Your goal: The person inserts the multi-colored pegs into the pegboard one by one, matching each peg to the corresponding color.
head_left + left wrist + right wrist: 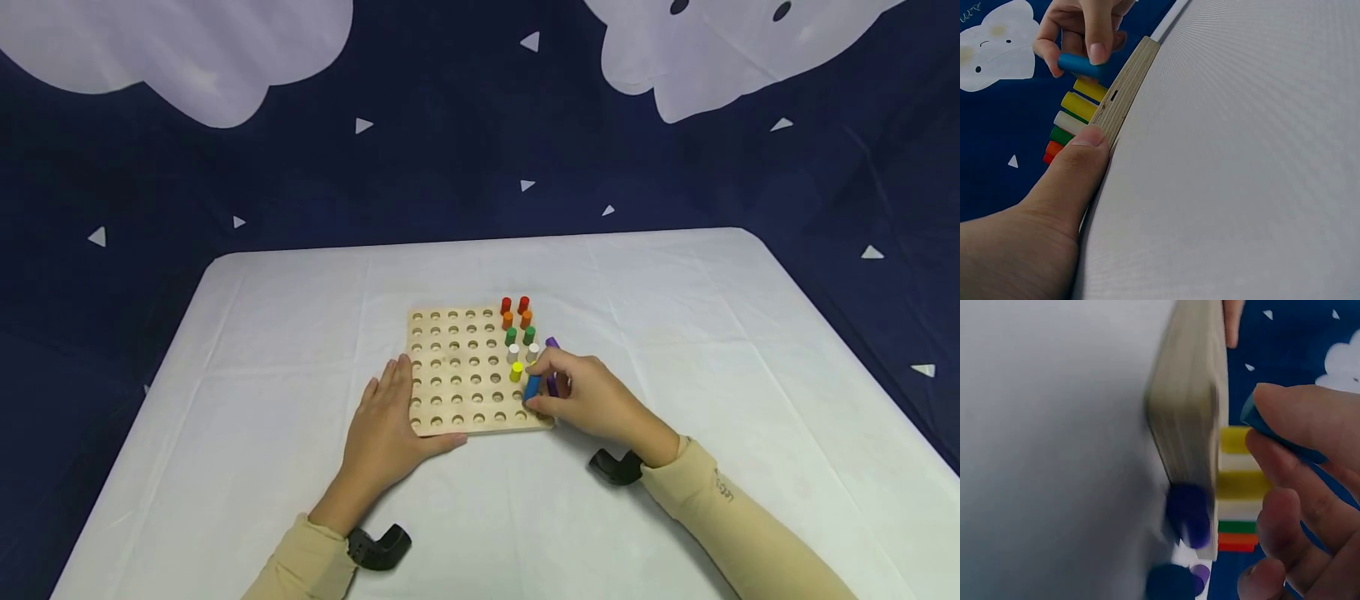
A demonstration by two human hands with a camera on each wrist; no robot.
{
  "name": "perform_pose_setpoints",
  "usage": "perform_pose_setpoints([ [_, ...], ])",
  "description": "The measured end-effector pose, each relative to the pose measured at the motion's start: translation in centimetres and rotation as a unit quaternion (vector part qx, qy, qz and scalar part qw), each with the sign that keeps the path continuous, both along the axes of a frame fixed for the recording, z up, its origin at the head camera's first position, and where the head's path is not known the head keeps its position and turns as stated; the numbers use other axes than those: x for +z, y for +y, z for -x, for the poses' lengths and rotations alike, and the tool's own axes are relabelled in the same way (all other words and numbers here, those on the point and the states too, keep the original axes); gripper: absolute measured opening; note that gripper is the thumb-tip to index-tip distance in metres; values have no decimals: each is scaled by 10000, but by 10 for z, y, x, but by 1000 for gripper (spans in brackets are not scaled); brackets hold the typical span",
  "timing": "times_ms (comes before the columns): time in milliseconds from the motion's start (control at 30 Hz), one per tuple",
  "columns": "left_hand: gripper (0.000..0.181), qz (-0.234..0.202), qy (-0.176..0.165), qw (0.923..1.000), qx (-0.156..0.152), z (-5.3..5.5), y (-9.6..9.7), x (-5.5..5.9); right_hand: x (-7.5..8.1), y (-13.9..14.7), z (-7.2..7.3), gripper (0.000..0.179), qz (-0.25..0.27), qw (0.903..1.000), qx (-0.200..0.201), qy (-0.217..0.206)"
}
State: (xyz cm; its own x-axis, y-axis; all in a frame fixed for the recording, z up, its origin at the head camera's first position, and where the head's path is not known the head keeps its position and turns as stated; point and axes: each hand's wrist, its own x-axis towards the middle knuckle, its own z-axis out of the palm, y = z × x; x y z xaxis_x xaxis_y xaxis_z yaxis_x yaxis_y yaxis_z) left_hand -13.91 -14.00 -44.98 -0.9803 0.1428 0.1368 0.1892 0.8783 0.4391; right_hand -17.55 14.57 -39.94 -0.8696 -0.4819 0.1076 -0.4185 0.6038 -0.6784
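A wooden peg board (444,372) with rows of round holes lies on the table. My left hand (386,425) rests against its left side, fingers straight, the thumb along the front edge. Over the board's front right part, my right hand (592,396) pinches a blue peg (532,387) between thumb and fingers; the peg is tilted in the head view. Behind it, upright pegs fill two right-hand columns in color pairs: red (506,306), orange (507,320), green (511,337), white (513,353) and yellow (517,372). The right hand partly covers the second yellow one.
Just off the board's right side are purple pegs (552,342), partly hidden by the right hand. Another blue peg (1171,582) appears near them in the right wrist view. White cloth covers the table (300,317); a dark blue backdrop (450,167) hangs behind.
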Motion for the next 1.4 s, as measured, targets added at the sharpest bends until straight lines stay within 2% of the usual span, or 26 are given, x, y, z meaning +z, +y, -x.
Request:
perform_pose_setpoints([
  [133, 136, 1, -29, 10000, 5, 0, 0, 0, -4, -7, -1, 24, -354, 9987, 70, 355],
  [300, 136, 1, -34, 10000, 16, 0, 0, -1, -6, -13, -1, 22, -526, 9964, 49, 658],
  [667, 136, -2, 16, 10000, -3, 0, 0, 0, -6, -14, 1, 20, -771, 9915, 209, 1022],
  [933, 136, -4, 36, 10000, -20, 0, 0, 0, -7, -10, 3, 19, -465, 9945, 372, 867],
  [1100, 136, -29, 32, 10000, -19, 0, 0, -2, -7, -6, 3, 27, -315, 9964, 496, 608],
  [1200, 136, -32, 33, 10000, -20, 0, 0, -2, -7, 1, 3, 35, -19, 9978, 550, 356],
  [1300, 136, -25, 59, 10000, -20, 1, 0, -2, -7, 13, 3, 38, 361, 9979, 511, 141],
  [1400, 136, -11, 90, 10000, -22, 1, 0, -2, -8, 25, 6, 40, 498, 9982, 331, 42],
])
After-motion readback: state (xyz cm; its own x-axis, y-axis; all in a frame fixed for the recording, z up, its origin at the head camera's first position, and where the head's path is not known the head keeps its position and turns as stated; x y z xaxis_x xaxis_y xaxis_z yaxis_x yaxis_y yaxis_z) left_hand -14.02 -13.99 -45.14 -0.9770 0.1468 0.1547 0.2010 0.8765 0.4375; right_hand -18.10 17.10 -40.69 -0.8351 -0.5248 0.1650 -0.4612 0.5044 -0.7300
